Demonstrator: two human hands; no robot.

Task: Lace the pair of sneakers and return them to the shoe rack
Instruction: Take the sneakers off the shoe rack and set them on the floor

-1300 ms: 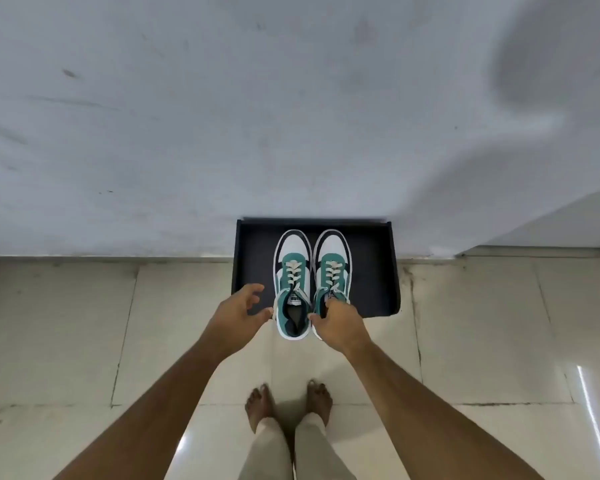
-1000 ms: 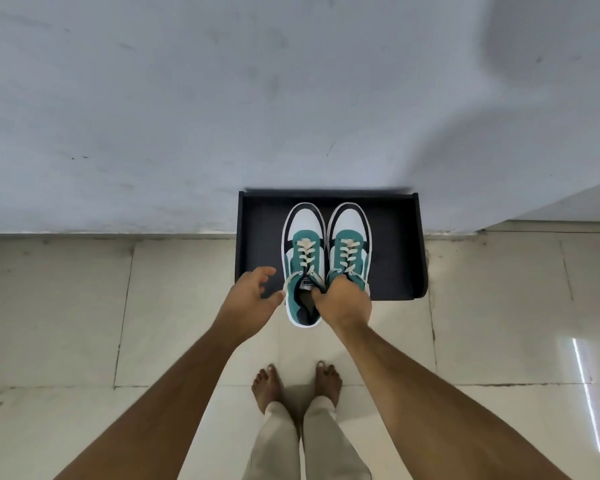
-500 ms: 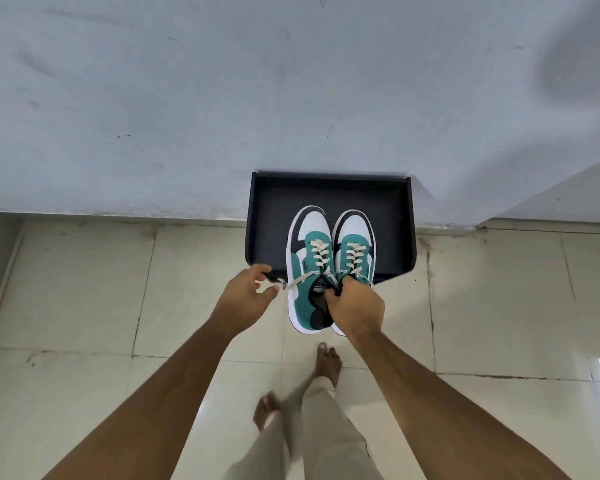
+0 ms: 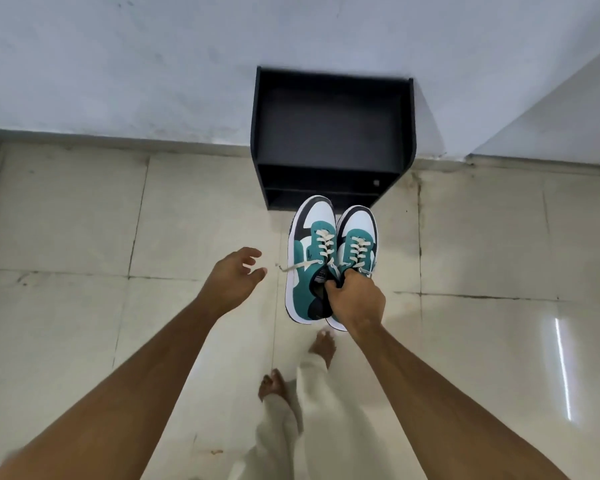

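Observation:
A pair of teal, white and black sneakers [image 4: 312, 258] with cream laces hangs side by side in the air, pinched together at their collars by my right hand [image 4: 355, 299]. They float over the tiled floor, in front of the black shoe rack [image 4: 329, 133], whose top shelf is bare. A loose lace end [image 4: 293, 266] sticks out to the left of the left sneaker. My left hand [image 4: 234, 280] hovers just left of that lace end, fingers spread, holding nothing.
The rack stands against a pale blue-grey wall [image 4: 118, 64], with a wall corner [image 4: 551, 109] to its right. Beige floor tiles [image 4: 66, 220] spread all around. My bare feet [image 4: 323, 348] and light trouser legs are below the sneakers, mid-step.
The sneakers have come off the rack's top and back toward me, held by my right hand. My left hand let go of the lace end and opened. I have stepped back.

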